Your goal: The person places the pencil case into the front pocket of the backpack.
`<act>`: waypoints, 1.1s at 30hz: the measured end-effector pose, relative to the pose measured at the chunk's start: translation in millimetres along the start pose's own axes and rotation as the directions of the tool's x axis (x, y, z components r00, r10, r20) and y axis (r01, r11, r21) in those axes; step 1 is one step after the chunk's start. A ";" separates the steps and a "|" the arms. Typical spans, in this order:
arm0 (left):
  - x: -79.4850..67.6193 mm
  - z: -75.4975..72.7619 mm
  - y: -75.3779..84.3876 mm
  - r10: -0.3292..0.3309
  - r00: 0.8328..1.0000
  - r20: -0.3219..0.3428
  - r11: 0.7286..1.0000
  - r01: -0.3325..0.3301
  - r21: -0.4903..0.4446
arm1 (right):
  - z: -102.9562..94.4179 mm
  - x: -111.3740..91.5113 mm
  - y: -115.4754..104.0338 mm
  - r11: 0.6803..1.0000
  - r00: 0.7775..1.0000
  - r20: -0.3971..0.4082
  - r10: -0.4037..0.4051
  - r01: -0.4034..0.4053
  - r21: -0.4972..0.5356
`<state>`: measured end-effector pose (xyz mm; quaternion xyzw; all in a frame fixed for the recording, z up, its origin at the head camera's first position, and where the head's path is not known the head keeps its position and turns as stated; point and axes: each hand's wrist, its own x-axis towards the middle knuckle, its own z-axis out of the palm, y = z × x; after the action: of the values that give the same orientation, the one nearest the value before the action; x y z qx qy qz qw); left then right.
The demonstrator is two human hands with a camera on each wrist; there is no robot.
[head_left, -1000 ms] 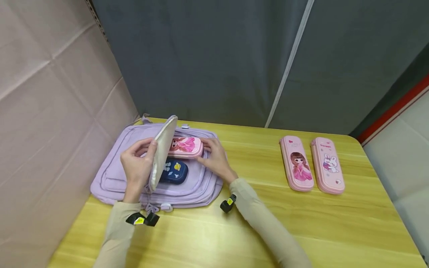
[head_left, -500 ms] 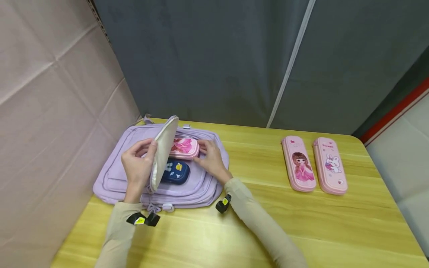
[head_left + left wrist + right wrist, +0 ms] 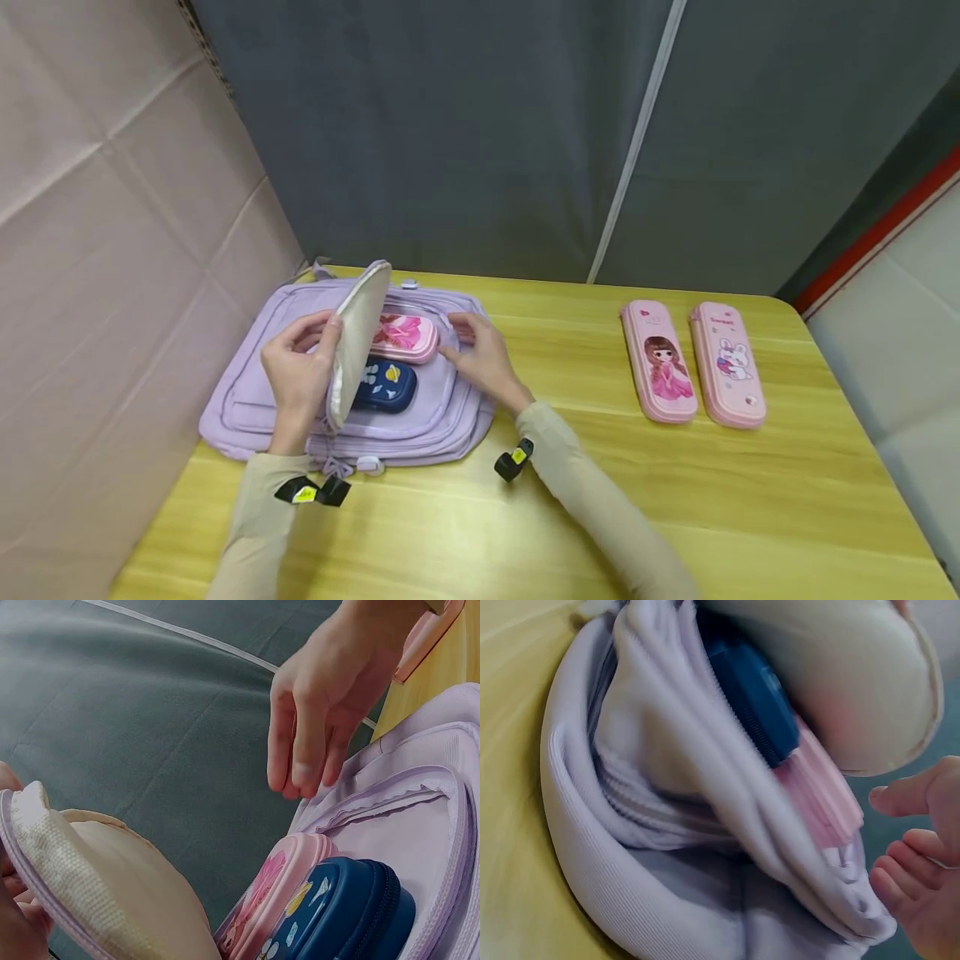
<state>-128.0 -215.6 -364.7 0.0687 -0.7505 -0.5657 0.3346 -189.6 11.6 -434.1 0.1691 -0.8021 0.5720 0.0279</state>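
Observation:
A lilac backpack [image 3: 270, 367] lies flat on the table with its front pocket unzipped. My left hand [image 3: 297, 367] pinches the edge of the raised pocket flap [image 3: 362, 342], whose cream lining faces right. In the pocket sit a pink pencil case [image 3: 408, 336] with a princess print and, nearer me, a navy pencil case [image 3: 393, 386] with space motifs; the flap covers their left ends. My right hand [image 3: 486, 354] is just right of the pink case, fingers bent loosely and apart from it. The left wrist view shows a gap between that hand [image 3: 322, 712] and both cases.
Two more pink pencil cases lie side by side on the right of the wooden table [image 3: 570, 483]: one with a girl [image 3: 662, 362], one with a rabbit [image 3: 727, 367]. A grey curtain [image 3: 450, 142] hangs behind, and a pale cloth wall [image 3: 127, 292] stands at the left.
The pink princess case has slid left, deeper behind the flap. My right hand has let go of its end and drawn slightly right. The left hand still holds the flap up.

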 end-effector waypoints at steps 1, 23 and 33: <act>0.2 -0.8 -0.4 0.000 1.000 -0.003 1.000 0.000 0.003 | -3.5 -1.6 -1.2 1.000 1.000 -0.003 0.007 -0.007 -0.002; 0.8 -2.2 -4.6 -0.018 1.000 -0.006 1.000 0.017 -0.006 | -123.2 -50.4 21.8 0.982 0.962 -0.262 0.074 -0.117 -0.150; 2.8 1.3 -6.4 -0.011 1.000 -0.004 1.000 0.011 -0.020 | -172.7 -68.6 33.4 0.937 0.936 -0.332 0.118 -0.215 -0.276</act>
<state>-132.7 -218.1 -369.4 0.0706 -0.7439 -0.5748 0.3335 -160.9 197.8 -421.3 0.0014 -0.8785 0.4597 0.1302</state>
